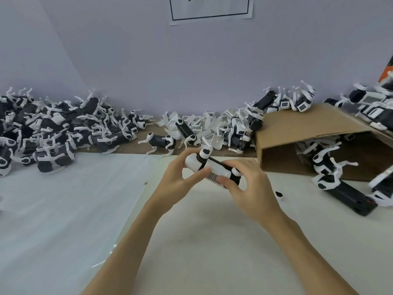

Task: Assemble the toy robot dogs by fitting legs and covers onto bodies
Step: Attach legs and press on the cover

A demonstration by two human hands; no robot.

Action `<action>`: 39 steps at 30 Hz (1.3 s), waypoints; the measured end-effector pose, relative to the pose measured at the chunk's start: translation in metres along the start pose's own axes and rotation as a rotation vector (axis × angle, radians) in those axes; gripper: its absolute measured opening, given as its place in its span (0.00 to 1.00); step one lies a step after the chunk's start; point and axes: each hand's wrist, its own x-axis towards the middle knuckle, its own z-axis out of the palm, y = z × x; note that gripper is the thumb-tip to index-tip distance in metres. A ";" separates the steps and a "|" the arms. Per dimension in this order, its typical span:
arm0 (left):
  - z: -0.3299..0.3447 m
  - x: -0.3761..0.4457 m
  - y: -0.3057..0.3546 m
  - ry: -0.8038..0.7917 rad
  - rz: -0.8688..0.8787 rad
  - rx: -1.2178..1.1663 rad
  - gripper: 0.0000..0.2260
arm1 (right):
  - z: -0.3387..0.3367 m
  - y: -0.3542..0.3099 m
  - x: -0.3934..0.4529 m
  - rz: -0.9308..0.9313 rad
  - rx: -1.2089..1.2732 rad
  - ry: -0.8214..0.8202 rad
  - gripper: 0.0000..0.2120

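Above the middle of the table I hold one black-and-white toy dog [209, 167] between both hands. My left hand [180, 177] grips its white front end, thumb on the cover with the barcode label. My right hand [248, 188] grips the rear end, fingers curled round a black-and-white leg joint. A white leg sticks up from the dog's top. Behind it, a dog [161, 142] stands on its legs, and loose white covers [204, 126] with barcode labels lie heaped by the wall.
A large heap of toy dogs [53, 133] fills the back left. A cardboard box [314, 133] lies on its side at right with dogs on and inside it. More dogs [344, 188] lie at the right edge. A small black part [279, 194] lies on the table.
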 end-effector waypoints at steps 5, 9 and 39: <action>0.005 -0.001 0.002 0.038 0.041 0.004 0.16 | -0.003 -0.003 0.001 0.033 0.070 -0.019 0.12; 0.002 -0.002 -0.002 -0.016 0.014 0.131 0.16 | -0.002 -0.002 -0.001 0.136 0.038 -0.222 0.18; 0.028 -0.002 -0.003 0.296 -0.131 -0.040 0.10 | 0.007 -0.007 -0.003 0.088 -0.125 -0.190 0.30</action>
